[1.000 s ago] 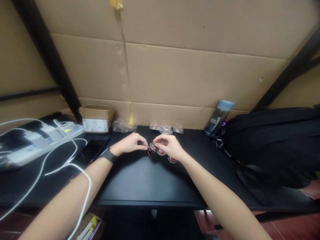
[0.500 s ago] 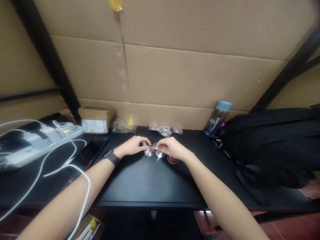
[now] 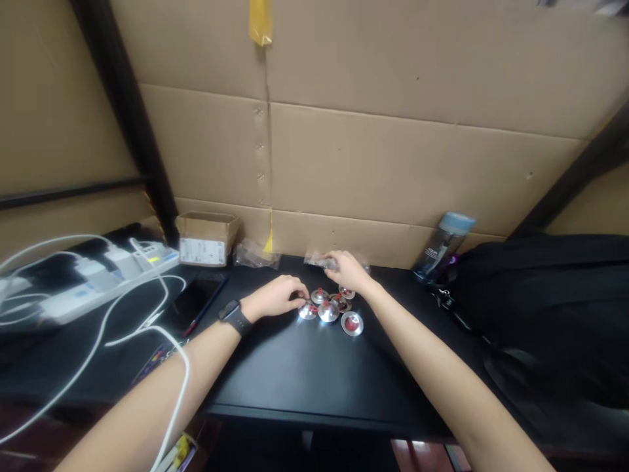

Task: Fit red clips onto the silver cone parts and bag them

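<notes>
Shiny discs [image 3: 329, 309] with red middles, bunched on the table [image 3: 295, 373]. Left hand [image 3: 278, 298] half curled, fingertips against one disc; grip hard to tell. Right hand [image 3: 346, 270] closed on a little clear bag [image 3: 319, 260] behind. Could bump discs apart with that reaching arm.

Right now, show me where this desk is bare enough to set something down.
Bare: the desk front below the silver discs, and the strip between them and the black bag. Crowded: power strip on the left, plastic packets at the back.
</notes>
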`<state>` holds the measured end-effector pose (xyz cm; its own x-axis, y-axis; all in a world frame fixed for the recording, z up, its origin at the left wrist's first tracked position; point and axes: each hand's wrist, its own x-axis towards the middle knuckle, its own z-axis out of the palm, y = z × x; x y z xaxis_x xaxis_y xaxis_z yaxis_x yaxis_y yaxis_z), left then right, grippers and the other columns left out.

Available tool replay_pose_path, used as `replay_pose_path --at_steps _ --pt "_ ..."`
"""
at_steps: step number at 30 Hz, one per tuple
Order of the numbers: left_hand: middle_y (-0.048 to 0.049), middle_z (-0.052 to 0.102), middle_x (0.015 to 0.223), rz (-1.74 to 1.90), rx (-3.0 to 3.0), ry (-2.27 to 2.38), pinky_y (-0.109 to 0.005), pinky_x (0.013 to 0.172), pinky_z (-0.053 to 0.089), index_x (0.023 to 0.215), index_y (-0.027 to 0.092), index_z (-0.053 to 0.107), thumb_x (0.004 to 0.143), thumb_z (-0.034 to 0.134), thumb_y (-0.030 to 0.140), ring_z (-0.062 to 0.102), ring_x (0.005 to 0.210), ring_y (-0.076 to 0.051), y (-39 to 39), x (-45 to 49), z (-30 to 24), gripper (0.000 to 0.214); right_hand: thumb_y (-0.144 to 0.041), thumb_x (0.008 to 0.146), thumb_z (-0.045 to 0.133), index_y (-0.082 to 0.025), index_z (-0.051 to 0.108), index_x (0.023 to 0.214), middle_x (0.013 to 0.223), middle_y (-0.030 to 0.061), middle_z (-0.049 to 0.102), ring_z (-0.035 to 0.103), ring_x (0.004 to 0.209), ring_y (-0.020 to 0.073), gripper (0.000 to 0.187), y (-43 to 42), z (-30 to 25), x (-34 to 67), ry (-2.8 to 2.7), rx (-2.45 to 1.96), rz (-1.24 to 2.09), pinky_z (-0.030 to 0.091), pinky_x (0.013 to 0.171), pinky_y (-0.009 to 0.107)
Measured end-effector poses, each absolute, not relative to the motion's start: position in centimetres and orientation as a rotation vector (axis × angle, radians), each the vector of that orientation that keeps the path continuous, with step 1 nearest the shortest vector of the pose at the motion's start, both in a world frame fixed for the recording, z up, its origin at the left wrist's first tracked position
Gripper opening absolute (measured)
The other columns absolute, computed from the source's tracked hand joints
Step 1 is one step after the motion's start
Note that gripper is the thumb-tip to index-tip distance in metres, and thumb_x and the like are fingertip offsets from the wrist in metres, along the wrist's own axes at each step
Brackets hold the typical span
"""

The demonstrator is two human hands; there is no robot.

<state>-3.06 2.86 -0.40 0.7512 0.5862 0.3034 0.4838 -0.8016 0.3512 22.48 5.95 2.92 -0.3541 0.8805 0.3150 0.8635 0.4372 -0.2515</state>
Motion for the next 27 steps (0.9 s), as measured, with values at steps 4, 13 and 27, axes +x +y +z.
replay_pose_path --at_steps 4,13,27 --pt "-0.0061 0.076 0.101 0.597 2.715 0.856 -0.031 0.09 0.048 0.104 0.02 0.077 0.093 0.066 0.024 0.069 0.098 -0.022 2.9 -3.1 -0.5 0.016 -0.03 0.081 0.079 -0.022 0.066 0.128 0.127 0.0125 0.073 0.065 0.119 0.0318 0.049 10.2 3.0 21.8 -2.331 -1.61 0.091 0.045 0.099 0.04" --pt "-0.0078 0.073 0.108 0.764 2.699 0.889 -0.036 0.097 0.049 0.106 0.02 0.076 0.093 0.064 0.021 0.067 0.105 -0.024 2.7 -3.1 -0.1 0.018 -0.026 0.065 0.086 -0.028 0.068 0.113 0.104 0.0003 0.078 0.069 0.107 0.0292 0.051 12.5 2.6 21.5 -2.232 -1.72 0.156 0.037 0.097 0.045" --pt "-0.0159 0.075 0.121 1.132 1.571 0.69 -0.041 0.102 0.054 0.122 0.013 0.068 0.089 0.076 0.043 0.072 0.111 -0.026 2.2 -0.5 -0.8 0.044 -0.034 0.076 0.085 -0.023 0.063 0.097 0.095 0.0025 0.073 0.069 0.084 0.022 0.032 0.1 2.8 20.0 -1.943 -1.056 0.186 0.053 0.081 0.035"
